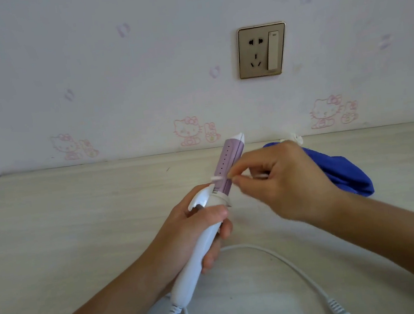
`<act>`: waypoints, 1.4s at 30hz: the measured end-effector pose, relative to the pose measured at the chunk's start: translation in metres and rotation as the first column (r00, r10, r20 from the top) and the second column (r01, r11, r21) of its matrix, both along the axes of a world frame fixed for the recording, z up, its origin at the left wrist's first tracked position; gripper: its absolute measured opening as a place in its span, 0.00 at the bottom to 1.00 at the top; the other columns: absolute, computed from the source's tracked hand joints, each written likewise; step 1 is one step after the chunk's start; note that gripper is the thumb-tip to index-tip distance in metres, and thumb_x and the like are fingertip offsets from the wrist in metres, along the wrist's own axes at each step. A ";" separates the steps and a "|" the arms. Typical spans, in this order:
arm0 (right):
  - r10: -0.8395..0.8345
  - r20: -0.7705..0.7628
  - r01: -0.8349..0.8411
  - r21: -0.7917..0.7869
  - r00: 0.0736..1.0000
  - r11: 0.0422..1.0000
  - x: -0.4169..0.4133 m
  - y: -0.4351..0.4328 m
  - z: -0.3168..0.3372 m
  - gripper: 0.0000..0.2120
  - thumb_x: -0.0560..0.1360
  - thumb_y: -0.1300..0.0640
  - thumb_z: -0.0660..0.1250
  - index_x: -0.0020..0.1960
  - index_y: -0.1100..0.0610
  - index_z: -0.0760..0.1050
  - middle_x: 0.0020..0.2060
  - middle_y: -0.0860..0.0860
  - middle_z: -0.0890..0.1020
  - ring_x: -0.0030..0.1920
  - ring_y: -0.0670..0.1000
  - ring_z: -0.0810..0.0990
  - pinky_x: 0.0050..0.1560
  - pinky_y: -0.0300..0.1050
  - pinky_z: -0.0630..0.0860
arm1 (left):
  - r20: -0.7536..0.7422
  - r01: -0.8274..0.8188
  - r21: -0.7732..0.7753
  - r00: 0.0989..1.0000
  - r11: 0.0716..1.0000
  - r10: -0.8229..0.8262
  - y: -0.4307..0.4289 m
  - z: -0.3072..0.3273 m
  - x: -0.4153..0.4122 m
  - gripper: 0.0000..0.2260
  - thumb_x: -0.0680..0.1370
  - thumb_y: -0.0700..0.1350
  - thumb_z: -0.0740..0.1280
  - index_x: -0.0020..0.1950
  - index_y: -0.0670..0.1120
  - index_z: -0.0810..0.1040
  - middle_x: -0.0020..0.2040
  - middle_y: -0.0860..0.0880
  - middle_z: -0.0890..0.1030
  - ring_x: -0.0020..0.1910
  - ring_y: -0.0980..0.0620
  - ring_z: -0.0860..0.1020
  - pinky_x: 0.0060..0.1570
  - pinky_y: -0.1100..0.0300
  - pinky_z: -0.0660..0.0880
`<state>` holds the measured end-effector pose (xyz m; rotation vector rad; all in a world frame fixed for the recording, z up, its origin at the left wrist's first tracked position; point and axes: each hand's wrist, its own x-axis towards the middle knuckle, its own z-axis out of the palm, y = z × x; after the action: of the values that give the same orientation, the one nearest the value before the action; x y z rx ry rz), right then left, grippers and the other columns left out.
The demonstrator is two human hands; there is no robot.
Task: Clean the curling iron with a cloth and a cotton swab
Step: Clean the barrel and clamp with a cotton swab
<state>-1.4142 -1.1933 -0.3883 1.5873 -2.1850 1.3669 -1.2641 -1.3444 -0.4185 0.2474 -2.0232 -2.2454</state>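
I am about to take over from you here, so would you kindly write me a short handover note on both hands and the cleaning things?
Left hand: grips the curling iron by its white handle, lilac barrel tilted up and away.
Right hand: pinches the cotton swab, its tip on the barrel near the base.
Blue cloth: lies on the table behind the right hand, unheld.
Cord: loose on the table; the wall socket has nothing plugged in.
Done: cannot tell whether the cloth wipe happened.
Left: swabbing is at the barrel's base; the rest of the barrel likely remains.
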 end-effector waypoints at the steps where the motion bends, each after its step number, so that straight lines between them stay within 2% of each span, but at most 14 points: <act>1: -0.053 0.018 0.054 -0.026 0.998 0.998 -0.008 -0.001 0.003 0.05 0.76 0.62 0.75 0.43 0.54 0.87 0.21 0.44 0.69 0.24 0.45 0.65 0.29 0.34 0.63 | 0.023 -0.007 0.014 1.000 1.000 0.007 0.001 0.003 -0.003 0.16 0.76 0.54 0.67 0.63 0.55 0.79 0.36 0.41 0.79 0.18 0.51 0.70 0.21 0.64 0.68; 4: -0.164 0.055 0.167 -0.065 0.985 0.984 -0.027 0.002 0.013 0.06 0.77 0.62 0.74 0.43 0.54 0.87 0.23 0.53 0.74 0.25 0.46 0.66 0.29 0.38 0.65 | 0.117 -0.032 0.098 0.993 0.995 0.021 0.003 0.014 -0.012 0.21 0.84 0.51 0.58 0.74 0.44 0.72 0.30 0.36 0.72 0.14 0.51 0.69 0.19 0.66 0.67; 7: -0.087 0.040 0.091 -0.095 0.995 0.991 -0.011 0.004 0.007 0.06 0.76 0.61 0.74 0.42 0.53 0.87 0.22 0.52 0.70 0.25 0.46 0.64 0.28 0.36 0.62 | 0.065 -0.027 0.257 0.998 0.966 0.011 0.002 0.018 -0.015 0.22 0.77 0.53 0.64 0.69 0.49 0.75 0.28 0.41 0.76 0.15 0.49 0.70 0.18 0.64 0.69; 10: -0.004 -0.001 0.004 -0.083 1.000 0.997 0.009 0.002 0.001 0.05 0.74 0.56 0.72 0.43 0.52 0.87 0.23 0.48 0.66 0.25 0.46 0.63 0.28 0.36 0.61 | -0.010 -0.021 0.042 1.000 0.999 0.022 -0.006 0.015 -0.006 0.19 0.75 0.59 0.64 0.64 0.58 0.81 0.32 0.43 0.76 0.19 0.51 0.71 0.20 0.62 0.70; 14: -0.157 0.069 0.166 -0.151 0.985 0.975 -0.025 0.003 0.016 0.10 0.77 0.63 0.73 0.41 0.50 0.85 0.24 0.55 0.69 0.25 0.46 0.63 0.29 0.39 0.63 | -0.087 -0.071 -0.229 0.995 0.971 0.052 -0.006 0.015 0.002 0.21 0.76 0.64 0.65 0.65 0.57 0.81 0.36 0.47 0.77 0.26 0.52 0.74 0.26 0.59 0.73; 16: -0.170 0.081 0.182 -0.169 0.982 0.969 -0.030 0.005 0.018 0.11 0.77 0.64 0.73 0.41 0.50 0.85 0.23 0.56 0.70 0.25 0.46 0.64 0.29 0.36 0.64 | -0.116 -0.107 -0.292 0.990 0.950 0.076 -0.001 0.013 0.005 0.20 0.75 0.63 0.67 0.62 0.56 0.83 0.35 0.44 0.74 0.28 0.50 0.73 0.28 0.58 0.74; 19: -0.101 0.025 0.103 -0.143 0.995 0.984 -0.008 0.005 0.006 0.08 0.76 0.65 0.74 0.43 0.54 0.87 0.23 0.56 0.70 0.26 0.52 0.64 0.29 0.41 0.63 | -0.105 -0.165 -0.323 0.985 0.932 0.138 0.002 0.014 0.006 0.19 0.72 0.63 0.69 0.52 0.50 0.83 0.37 0.36 0.71 0.29 0.48 0.72 0.28 0.58 0.74; 22: -0.026 -0.007 0.025 -0.101 1.000 0.995 0.005 0.002 -0.001 0.07 0.76 0.64 0.75 0.44 0.53 0.87 0.23 0.50 0.68 0.26 0.52 0.65 0.29 0.38 0.62 | -0.110 -0.183 -0.323 0.982 0.928 0.156 0.000 0.015 0.006 0.18 0.72 0.63 0.70 0.55 0.54 0.84 0.34 0.44 0.72 0.29 0.49 0.72 0.28 0.59 0.73; 25: -0.114 0.045 0.120 -0.175 0.992 0.977 -0.013 0.002 0.009 0.08 0.76 0.64 0.74 0.44 0.53 0.87 0.23 0.54 0.70 0.26 0.53 0.65 0.29 0.41 0.64 | -0.116 -0.159 -0.316 0.985 0.935 0.128 -0.002 0.015 0.004 0.19 0.73 0.62 0.70 0.60 0.57 0.82 0.35 0.49 0.73 0.29 0.50 0.71 0.29 0.60 0.72; 28: -0.158 0.044 0.164 -0.192 0.986 0.968 -0.018 0.004 0.013 0.08 0.77 0.64 0.73 0.44 0.53 0.87 0.23 0.57 0.72 0.26 0.55 0.66 0.28 0.46 0.65 | -0.093 -0.132 -0.327 0.990 0.936 0.107 -0.001 0.014 0.003 0.21 0.74 0.64 0.68 0.63 0.58 0.81 0.36 0.48 0.74 0.29 0.49 0.73 0.30 0.58 0.73; 33: -0.023 0.018 0.024 -0.095 1.000 0.995 0.007 0.003 -0.009 0.08 0.77 0.63 0.73 0.45 0.51 0.86 0.23 0.51 0.69 0.25 0.54 0.66 0.27 0.48 0.65 | -0.056 -0.115 -0.301 0.993 0.947 0.103 0.000 0.014 0.001 0.18 0.79 0.62 0.64 0.67 0.61 0.80 0.37 0.46 0.78 0.28 0.45 0.80 0.31 0.54 0.78; 37: -0.120 0.053 0.126 -0.136 0.991 0.983 -0.010 0.002 -0.002 0.08 0.77 0.63 0.74 0.43 0.51 0.85 0.23 0.49 0.68 0.26 0.49 0.65 0.28 0.37 0.63 | -0.021 -0.151 -0.188 0.989 0.971 0.150 0.003 0.013 0.000 0.20 0.73 0.65 0.67 0.61 0.58 0.81 0.39 0.48 0.77 0.27 0.50 0.73 0.25 0.58 0.70; 40: -0.133 0.073 0.142 -0.134 0.988 0.981 -0.011 0.003 0.004 0.06 0.78 0.61 0.73 0.44 0.52 0.85 0.24 0.53 0.72 0.27 0.55 0.69 0.29 0.45 0.67 | -0.015 -0.168 -0.117 0.986 0.979 0.167 0.000 0.012 0.002 0.20 0.70 0.63 0.69 0.48 0.48 0.81 0.39 0.45 0.77 0.27 0.50 0.70 0.24 0.60 0.66; 42: -0.151 0.084 0.163 -0.152 0.985 0.975 -0.013 0.004 0.009 0.07 0.78 0.61 0.72 0.43 0.52 0.84 0.23 0.52 0.71 0.27 0.55 0.68 0.31 0.50 0.70 | -0.019 -0.170 -0.097 0.985 0.981 0.169 -0.003 0.012 0.003 0.25 0.69 0.64 0.71 0.45 0.41 0.79 0.39 0.42 0.76 0.26 0.49 0.70 0.24 0.60 0.66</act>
<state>-1.4276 -1.1888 -0.3793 1.3009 -2.1273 1.5276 -1.2610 -1.3478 -0.4061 0.3824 -2.0171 -2.0359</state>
